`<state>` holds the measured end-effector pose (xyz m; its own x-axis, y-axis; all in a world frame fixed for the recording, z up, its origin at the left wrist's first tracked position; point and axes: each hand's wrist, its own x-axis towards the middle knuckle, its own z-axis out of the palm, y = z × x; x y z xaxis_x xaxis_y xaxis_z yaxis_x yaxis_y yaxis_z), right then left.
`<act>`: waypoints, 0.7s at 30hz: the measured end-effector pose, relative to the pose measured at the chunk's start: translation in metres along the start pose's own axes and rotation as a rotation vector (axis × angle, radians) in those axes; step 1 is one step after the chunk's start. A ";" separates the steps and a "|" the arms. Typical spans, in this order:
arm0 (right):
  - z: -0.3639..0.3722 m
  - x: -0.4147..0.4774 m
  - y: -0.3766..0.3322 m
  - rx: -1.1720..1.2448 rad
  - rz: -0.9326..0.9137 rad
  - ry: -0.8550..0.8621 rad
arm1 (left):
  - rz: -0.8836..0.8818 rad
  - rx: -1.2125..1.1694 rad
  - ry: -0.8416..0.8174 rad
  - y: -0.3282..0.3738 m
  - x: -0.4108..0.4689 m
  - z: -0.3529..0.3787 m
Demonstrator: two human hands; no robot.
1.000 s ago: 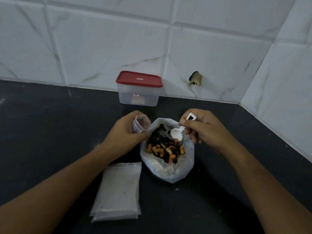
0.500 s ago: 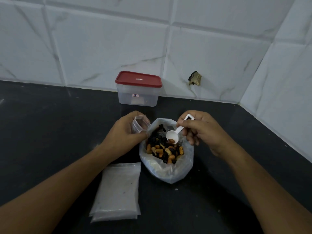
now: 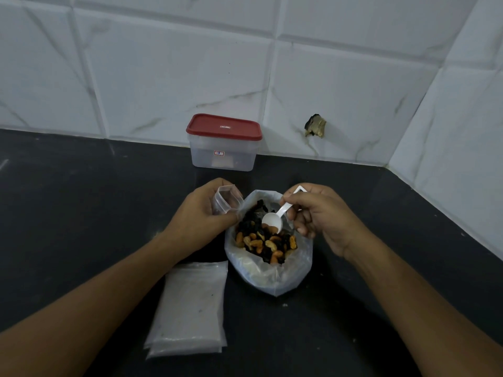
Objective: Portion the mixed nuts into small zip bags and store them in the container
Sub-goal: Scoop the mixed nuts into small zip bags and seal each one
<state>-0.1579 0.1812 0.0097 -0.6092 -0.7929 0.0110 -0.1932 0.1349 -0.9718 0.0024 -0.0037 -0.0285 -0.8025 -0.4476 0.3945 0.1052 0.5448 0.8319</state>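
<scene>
Working over the nut bag, both grips loaded. Left grip [image 3: 201,213] is closed on a small zip bag [image 3: 227,200], pinching it below the mouth. The mouth stands open and faces up. Right grip [image 3: 324,221] is closed on the handle of a white scoop [image 3: 272,223], thumb and fingers pinching near the handle's far end. Scoop bowl is at 9 o'clock of the right grip, low over the mixed nuts [image 3: 265,243], with what looks like a piece or two inside. Nuts lie in a large clear bag [image 3: 272,278], mouth open, standing on the black counter [image 3: 81,213] between the two grips. Small zip bag is at 10 o'clock of the nut pile, just beside the large bag's rim; cannot tell if they touch. Container [image 3: 223,157], red lid [image 3: 224,127] on, is at 12 o'clock of the grips against the tiled wall, well apart from both. Stack of flat zip bags [image 3: 190,306] lies at 7 o'clock of the large bag, just beside the left forearm.
</scene>
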 end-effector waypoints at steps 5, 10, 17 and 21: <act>0.005 -0.001 0.001 0.015 -0.011 0.007 | 0.005 -0.004 -0.005 0.000 0.000 0.000; 0.000 0.000 -0.001 0.030 0.009 -0.070 | 0.003 -0.003 -0.001 0.000 0.000 0.000; 0.003 0.001 0.003 0.088 0.054 -0.025 | -0.001 -0.001 -0.012 0.000 0.000 0.000; 0.003 0.002 0.004 0.144 0.103 0.012 | 0.005 0.003 -0.006 0.000 0.000 0.000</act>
<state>-0.1581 0.1782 0.0050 -0.6295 -0.7719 -0.0884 -0.0175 0.1279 -0.9916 0.0027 -0.0039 -0.0283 -0.8054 -0.4410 0.3960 0.1070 0.5489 0.8290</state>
